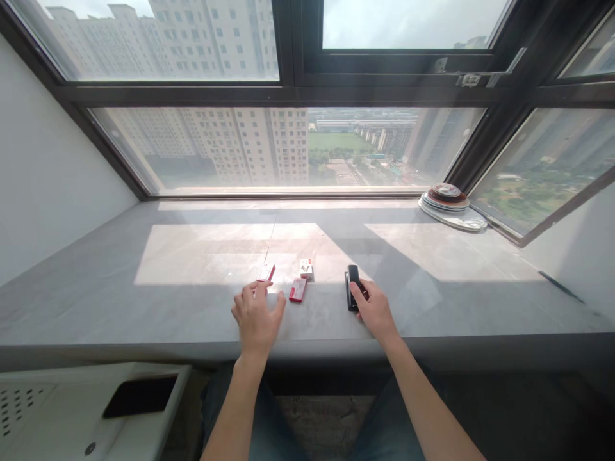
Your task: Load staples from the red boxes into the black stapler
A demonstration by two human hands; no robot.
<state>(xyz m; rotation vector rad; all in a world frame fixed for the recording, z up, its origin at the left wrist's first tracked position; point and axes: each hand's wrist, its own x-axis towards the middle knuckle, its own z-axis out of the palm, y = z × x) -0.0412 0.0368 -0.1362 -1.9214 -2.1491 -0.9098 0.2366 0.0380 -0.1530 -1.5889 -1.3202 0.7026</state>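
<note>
My right hand (375, 310) is closed round a black stapler (353, 275), which rests on the grey stone sill. Its thumb lies over the top of the stapler. My left hand (257, 320) is open, fingers spread and bent, with its fingertips at the near end of a small red-and-white box (266, 271); whether they touch it I cannot tell. Between the hands lies a second small box, mostly red (298, 290). Just beyond that one sits a small white box (306, 267) with dark print on top.
The wide grey sill (192, 314) runs to the window, with sunlit patches on it. A stack of plates (449, 205) stands in the far right corner. Below the sill's front edge, at left, is a white cabinet (62, 410) with a dark phone-like rectangle (140, 396) on it.
</note>
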